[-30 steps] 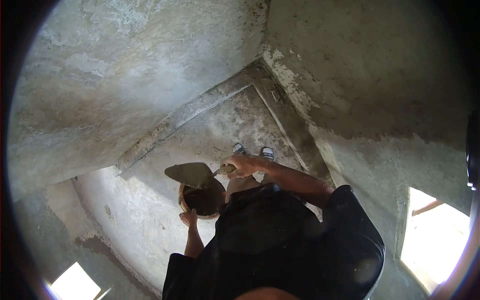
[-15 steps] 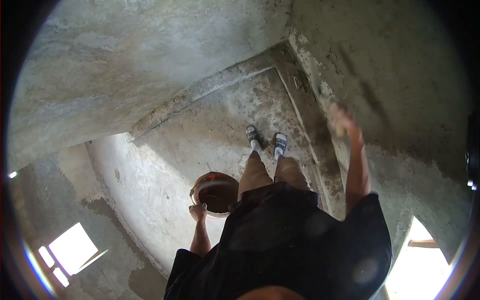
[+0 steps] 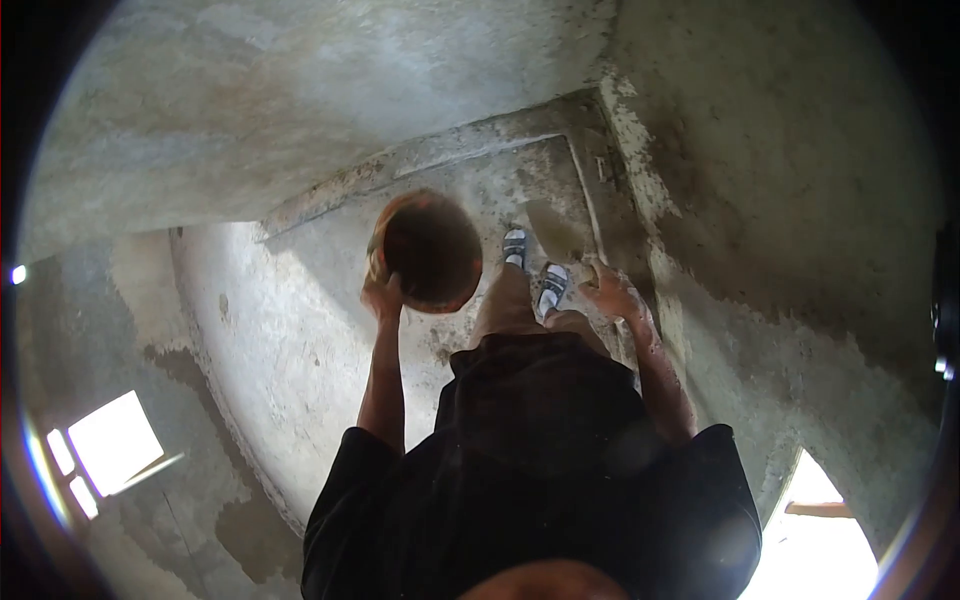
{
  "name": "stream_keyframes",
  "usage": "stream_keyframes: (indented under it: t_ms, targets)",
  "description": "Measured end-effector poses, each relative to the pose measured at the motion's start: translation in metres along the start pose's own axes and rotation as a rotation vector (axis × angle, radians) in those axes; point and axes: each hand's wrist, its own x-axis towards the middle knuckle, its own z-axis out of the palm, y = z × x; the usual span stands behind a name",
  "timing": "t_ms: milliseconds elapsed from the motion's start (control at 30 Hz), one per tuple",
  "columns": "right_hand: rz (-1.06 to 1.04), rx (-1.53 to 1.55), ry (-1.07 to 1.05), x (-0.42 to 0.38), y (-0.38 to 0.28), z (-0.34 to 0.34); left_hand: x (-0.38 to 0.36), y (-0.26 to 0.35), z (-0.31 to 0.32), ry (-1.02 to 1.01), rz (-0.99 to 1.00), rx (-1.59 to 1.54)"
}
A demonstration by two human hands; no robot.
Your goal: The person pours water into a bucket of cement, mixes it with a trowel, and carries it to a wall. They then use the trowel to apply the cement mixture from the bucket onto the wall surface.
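Note:
My left hand grips the rim of a round orange pan with dark mortar inside, raised in front of me at chest height. My right hand is lowered near the right wall and closed on the handle of a trowel. Its blurred blade points up and left, toward the pan. Below the hands are my feet in sandals, on the concrete floor.
Rough plastered walls meet in a corner ahead, with a wet darker patch on the right wall. A raised strip runs along the left wall's foot. Bright openings lie at lower left and lower right.
My left hand has lifted the pan from hip height up in front of me. My right hand has dropped from the right wall, bringing the trowel down toward the pan.

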Motion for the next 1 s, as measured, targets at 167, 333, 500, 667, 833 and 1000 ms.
stream_keyframes:
  t_ms: [167, 333, 500, 667, 833, 1000]
  targets:
    - [-0.034, -0.010, -0.067, 0.032, -0.020, -0.012, 0.030, 0.107, -0.023, -0.025, -0.010, -0.169]
    - [-0.283, -0.342, 0.256, 0.071, -0.122, -0.027, 0.055, 0.189, -0.035, -0.135, -0.001, -0.493]
    - [-0.222, -0.706, 0.320, 0.128, -0.191, -0.022, 0.090, 0.238, -0.042, -0.330, 0.111, -0.561]
    - [-0.232, -0.716, 0.327, 0.142, -0.197, -0.014, 0.135, 0.258, -0.044, -0.412, 0.243, -0.850]
    - [-0.542, -0.412, 0.222, 0.155, -0.185, -0.036, 0.175, 0.270, -0.037, -0.545, 0.309, -0.966]
    - [-0.611, -0.836, 0.727, 0.164, -0.207, -0.065, 0.209, 0.282, -0.036, -0.642, 0.281, -1.151]
